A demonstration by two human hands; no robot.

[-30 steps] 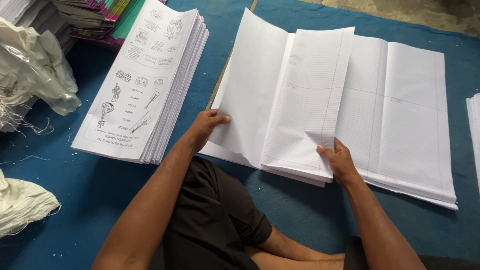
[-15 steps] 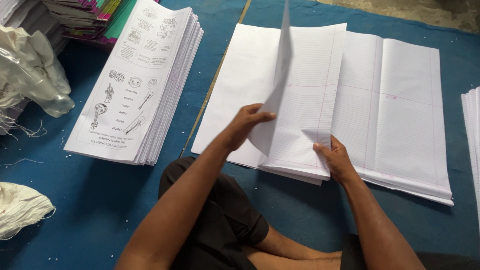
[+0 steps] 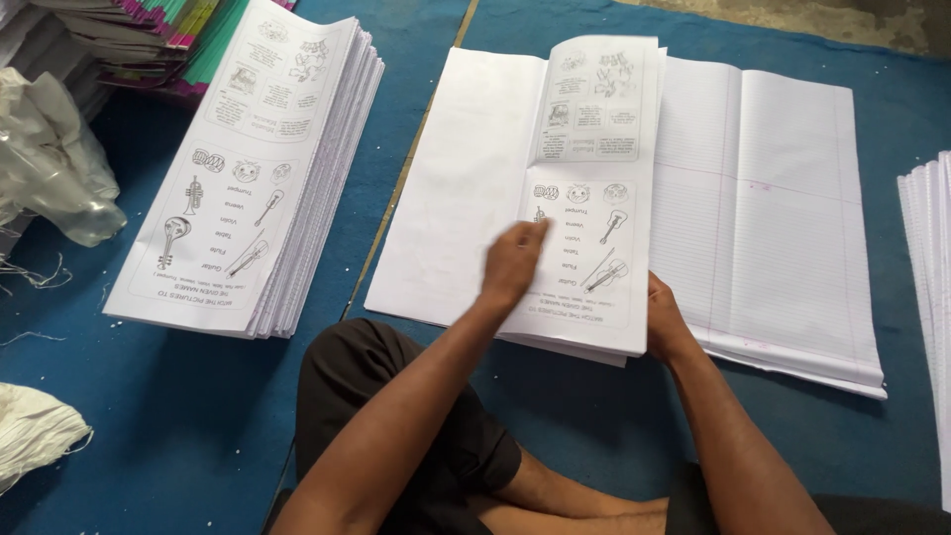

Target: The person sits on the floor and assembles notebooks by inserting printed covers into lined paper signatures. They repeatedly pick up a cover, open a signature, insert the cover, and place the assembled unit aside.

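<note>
Pressing flat, the left hand lay spread on the folded printed sheet at frame centre, while the right hand pinched its lower right edge; aligning edges first would likely crease it cleanly.

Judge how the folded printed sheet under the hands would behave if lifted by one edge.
The printed sheet looks thin, so probably floppy and light. Lying smooth on the ruled stack, it may slide easily when the left hand pushes it.
</note>
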